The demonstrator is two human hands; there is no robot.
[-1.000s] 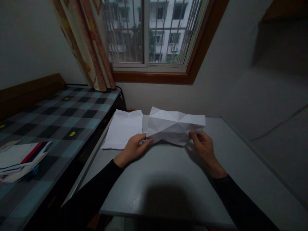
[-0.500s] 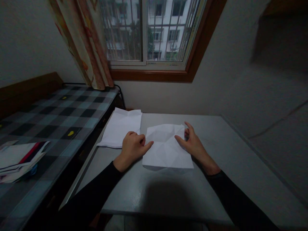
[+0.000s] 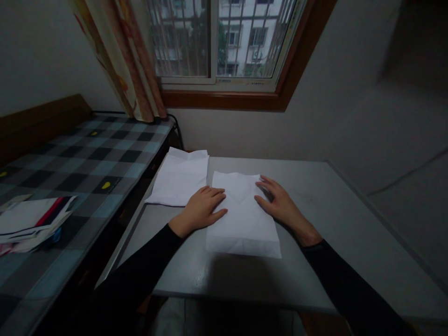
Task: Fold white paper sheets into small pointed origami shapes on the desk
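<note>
A creased white sheet of paper [image 3: 241, 219] lies on the grey table [image 3: 315, 210] in front of me, its near edge bent along a fold line. My left hand [image 3: 205, 207] rests on the sheet's left edge, palm down with the fingers stretched out. Over the right edge is my right hand [image 3: 276, 198], fingers apart and slightly curved, the tips at the upper right of the paper. Neither hand grips the sheet.
A stack of white paper [image 3: 180, 177] sits at the table's back left corner. Left of the table is a bed with a checked cover [image 3: 115, 158], bearing several papers [image 3: 35, 219]. A window [image 3: 245, 42] and a curtain [image 3: 129, 70] are behind.
The paper lies flatter and reaches further toward me than before. My left hand has gone from curled fingers to stretched ones on the sheet. The camera view has tilted slightly down.
</note>
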